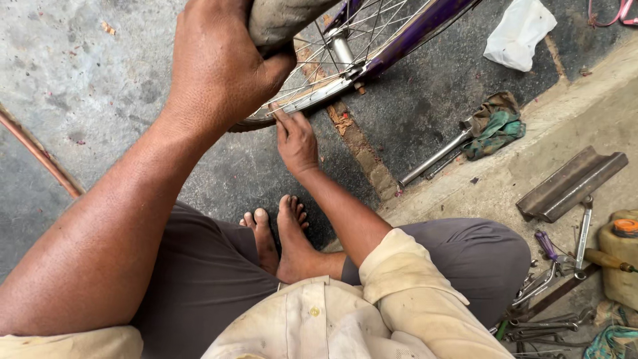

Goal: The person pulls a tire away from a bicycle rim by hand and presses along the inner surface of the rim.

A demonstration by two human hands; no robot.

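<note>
My left hand [219, 63] is clamped over the dusty tyre [282, 20] at the top of a bicycle wheel. The wheel has a shiny metal rim [319, 96] and thin spokes. My right hand [296, 139] reaches up from below, its fingertips pinching at the rim's lower edge next to the tyre. A purple frame tube [412, 33] runs up and right from the wheel's hub. I sit with my bare feet [279, 236] crossed on the dark ground under the wheel.
A metal pump with a rag [495, 126] lies right of the wheel. Spanners and other hand tools [551, 292] are heaped at the lower right beside a yellow container [621, 259]. A ridged metal piece [571, 183] rests on the concrete ledge. A white bag [518, 33] lies beyond.
</note>
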